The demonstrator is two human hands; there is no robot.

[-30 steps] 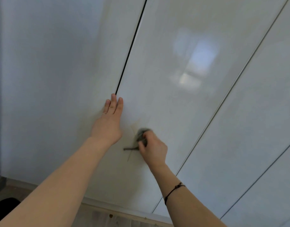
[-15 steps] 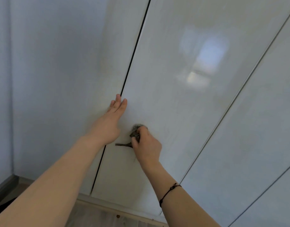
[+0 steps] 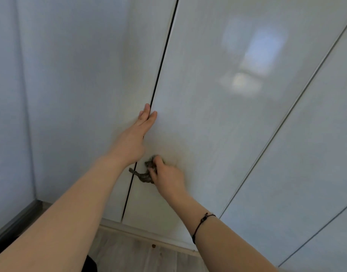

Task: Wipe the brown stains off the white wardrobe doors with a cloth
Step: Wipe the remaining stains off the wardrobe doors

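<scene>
- White glossy wardrobe doors fill most of the head view, seen at a steep upward angle; a dark gap runs between the leftmost door and the middle one, and thinner seams divide the panels further right.
- A faint brownish stain tints the middle door just above the right hand.
- The left hand lies flat against the doors with its fingers straight and together; the fingertips reach up along the dark gap and the hand covers part of it.
- The right hand has its fingers curled round a bunched grey-brown cloth and holds it against the middle door, below and just beside the left hand.
- A loose tail of the cloth trails left across the gap, passing under the left wrist.
- A thin black cord bracelet circles the right wrist.
- A blurred bright reflection sits high on the middle door.
- Below the doors runs a pale plinth, then light wood-look floor with a small brown spot on it.
- A pale wall stands at the far left, with a dark skirting strip at its foot.
</scene>
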